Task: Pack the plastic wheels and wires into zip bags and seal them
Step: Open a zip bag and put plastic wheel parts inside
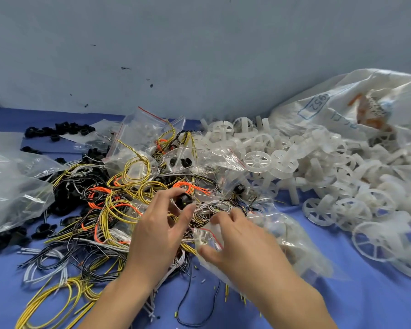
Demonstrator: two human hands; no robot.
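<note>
The filling step seems to be in hand: the left hand [157, 231] has its grip closed to a thumb-and-fingertip pinch on a small black part [184, 201] just over the wires [119, 205] heaped on the table [365, 293]. The right hand [242, 243] grips with curled fingers the red-lined mouth of a zip bag [282, 238] beside that heap. The plastic wheels [318, 162] lie piled to the right; the next move probably calls for spreading the bag mouth so the part can drop in
</note>
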